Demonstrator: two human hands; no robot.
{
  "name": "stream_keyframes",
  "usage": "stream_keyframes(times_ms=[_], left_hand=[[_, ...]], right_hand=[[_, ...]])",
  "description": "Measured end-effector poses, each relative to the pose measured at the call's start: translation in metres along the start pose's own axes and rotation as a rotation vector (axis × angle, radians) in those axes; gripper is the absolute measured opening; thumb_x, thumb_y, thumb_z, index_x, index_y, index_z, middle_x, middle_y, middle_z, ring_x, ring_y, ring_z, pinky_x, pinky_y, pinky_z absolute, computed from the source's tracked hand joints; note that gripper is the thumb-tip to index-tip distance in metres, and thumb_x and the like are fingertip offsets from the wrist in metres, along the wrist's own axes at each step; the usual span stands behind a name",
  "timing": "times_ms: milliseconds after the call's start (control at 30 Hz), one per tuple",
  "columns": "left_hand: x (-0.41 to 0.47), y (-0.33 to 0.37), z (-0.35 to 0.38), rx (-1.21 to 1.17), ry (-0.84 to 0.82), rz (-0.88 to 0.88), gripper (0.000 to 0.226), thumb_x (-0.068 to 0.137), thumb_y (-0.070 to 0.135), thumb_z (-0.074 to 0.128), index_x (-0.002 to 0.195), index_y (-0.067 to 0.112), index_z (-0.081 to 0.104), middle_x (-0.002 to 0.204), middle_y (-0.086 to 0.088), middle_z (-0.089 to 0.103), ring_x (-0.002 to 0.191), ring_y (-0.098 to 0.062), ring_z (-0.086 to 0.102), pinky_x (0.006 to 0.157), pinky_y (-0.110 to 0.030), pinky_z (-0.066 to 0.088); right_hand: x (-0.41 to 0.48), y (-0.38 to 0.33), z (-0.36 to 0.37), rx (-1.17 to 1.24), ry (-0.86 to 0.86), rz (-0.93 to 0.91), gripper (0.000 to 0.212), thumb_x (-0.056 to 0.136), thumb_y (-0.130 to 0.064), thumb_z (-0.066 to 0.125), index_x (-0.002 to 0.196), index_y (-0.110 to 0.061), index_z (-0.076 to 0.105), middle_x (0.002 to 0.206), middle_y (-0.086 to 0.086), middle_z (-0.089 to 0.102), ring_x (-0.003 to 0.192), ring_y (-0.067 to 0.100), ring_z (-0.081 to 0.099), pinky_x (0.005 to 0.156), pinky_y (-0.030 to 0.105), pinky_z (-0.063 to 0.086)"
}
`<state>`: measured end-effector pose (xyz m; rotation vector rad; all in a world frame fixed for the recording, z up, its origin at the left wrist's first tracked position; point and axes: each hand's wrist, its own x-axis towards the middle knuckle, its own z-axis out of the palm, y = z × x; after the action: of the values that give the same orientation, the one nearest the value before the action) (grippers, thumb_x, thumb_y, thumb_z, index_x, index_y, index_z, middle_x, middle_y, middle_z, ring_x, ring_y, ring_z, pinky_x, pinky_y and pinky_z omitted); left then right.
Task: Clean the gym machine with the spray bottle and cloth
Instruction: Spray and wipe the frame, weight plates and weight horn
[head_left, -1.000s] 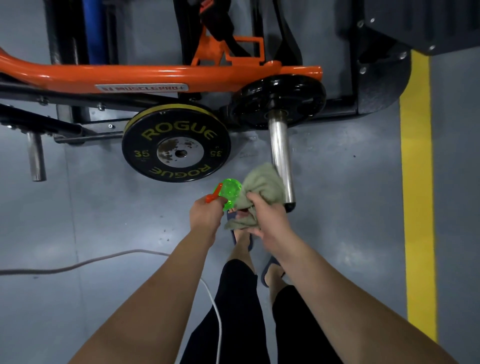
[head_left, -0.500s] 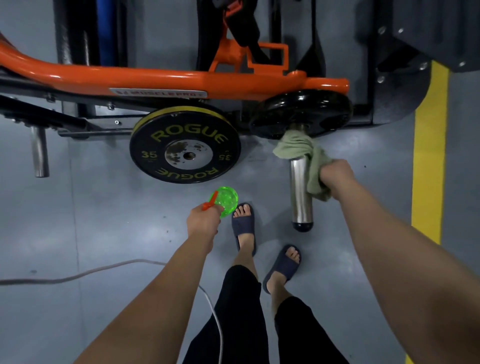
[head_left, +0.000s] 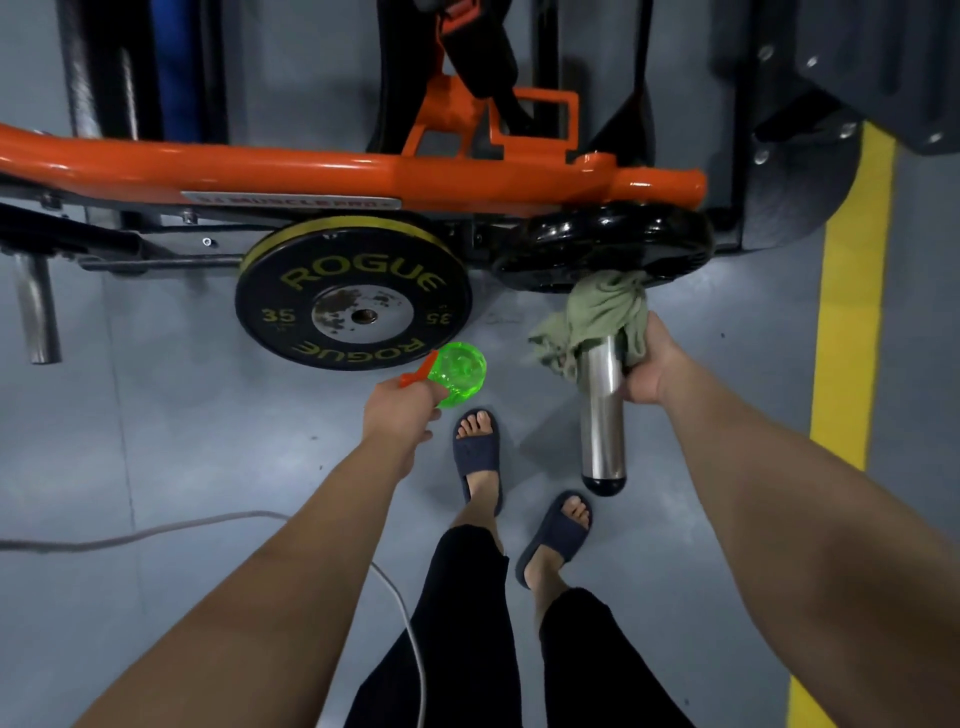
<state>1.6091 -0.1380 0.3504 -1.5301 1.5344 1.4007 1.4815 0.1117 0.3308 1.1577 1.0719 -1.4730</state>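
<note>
The gym machine (head_left: 311, 176), with its orange frame, runs across the top of the view above a grey floor (head_left: 208, 441). At its far left a short steel peg (head_left: 34, 306) sticks out toward the camera, and a pale cable (head_left: 156, 530) trails over the floor lower down. Further along, a black plate (head_left: 353, 296) marked ROGUE and 35 leans against the frame. Just below its lower right edge, the left hand (head_left: 397, 415) has its grip closed round a green spray bottle (head_left: 460, 371), whose orange trigger points left. Two feet in dark sandals (head_left: 475, 452) stand beneath. To their right a long steel sleeve (head_left: 602, 415) juts from a glossy black disc (head_left: 608, 249) on the machine. An olive cloth (head_left: 597, 322) is bunched round the sleeve close to that disc, and the right hand (head_left: 649, 369) has its grip on the cloth, pressing it against the sleeve's right side. A yellow line (head_left: 852, 312) is painted on the floor at the far right.
</note>
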Motion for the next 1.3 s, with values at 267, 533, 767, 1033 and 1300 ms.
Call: stream_keyframes(times_ms=[267, 533, 767, 1033, 1300], left_hand=[[-0.026, 0.022, 0.01, -0.062, 0.007, 0.051, 0.011, 0.09, 0.014, 0.067, 0.099, 0.02, 0.065, 0.103, -0.004, 0.071, 0.102, -0.027, 0.071, 0.09, -0.048, 0.057], [-0.073, 0.018, 0.021, -0.11, 0.098, 0.183, 0.006, 0.09, 0.014, 0.061, 0.089, 0.02, 0.063, 0.083, -0.005, 0.064, 0.067, -0.024, 0.065, 0.062, -0.035, 0.05], [-0.124, 0.004, 0.042, -0.167, 0.242, 0.225, 0.013, 0.089, 0.016, 0.054, 0.082, 0.017, 0.064, 0.078, -0.008, 0.063, 0.059, -0.026, 0.062, 0.058, -0.035, 0.052], [-0.139, -0.015, 0.041, -0.277, 0.237, 0.22, 0.015, 0.089, 0.015, 0.055, 0.092, 0.008, 0.068, 0.069, -0.004, 0.057, 0.059, -0.023, 0.059, 0.052, -0.032, 0.049], [-0.119, -0.05, 0.02, -0.222, 0.246, 0.229, 0.004, 0.089, 0.011, 0.061, 0.088, 0.01, 0.065, 0.076, -0.008, 0.061, 0.061, -0.025, 0.06, 0.06, -0.036, 0.053]], right_hand=[[-0.015, 0.066, -0.031, -0.014, 0.057, 0.218, 0.071, 0.093, -0.069, 0.046, 0.11, -0.005, 0.072, 0.11, 0.025, 0.072, 0.102, 0.044, 0.067, 0.093, 0.069, 0.047], [-0.041, 0.104, -0.037, -0.013, 0.098, 0.154, 0.064, 0.1, -0.061, 0.036, 0.117, -0.008, 0.067, 0.096, 0.019, 0.075, 0.087, 0.036, 0.071, 0.066, 0.046, 0.06], [-0.058, 0.125, -0.035, -0.046, 0.209, 0.111, 0.056, 0.099, -0.054, 0.033, 0.096, -0.009, 0.067, 0.079, 0.01, 0.071, 0.064, 0.028, 0.067, 0.064, 0.04, 0.056], [-0.088, 0.163, -0.038, -0.907, 0.575, -1.025, 0.027, 0.088, -0.021, 0.059, 0.111, -0.007, 0.056, 0.11, 0.013, 0.051, 0.097, 0.033, 0.053, 0.085, 0.044, 0.049], [-0.027, 0.05, 0.023, -2.14, 0.457, -1.235, 0.037, 0.088, -0.008, 0.063, 0.124, -0.006, 0.068, 0.137, 0.011, 0.055, 0.14, 0.031, 0.038, 0.12, 0.043, 0.024]])
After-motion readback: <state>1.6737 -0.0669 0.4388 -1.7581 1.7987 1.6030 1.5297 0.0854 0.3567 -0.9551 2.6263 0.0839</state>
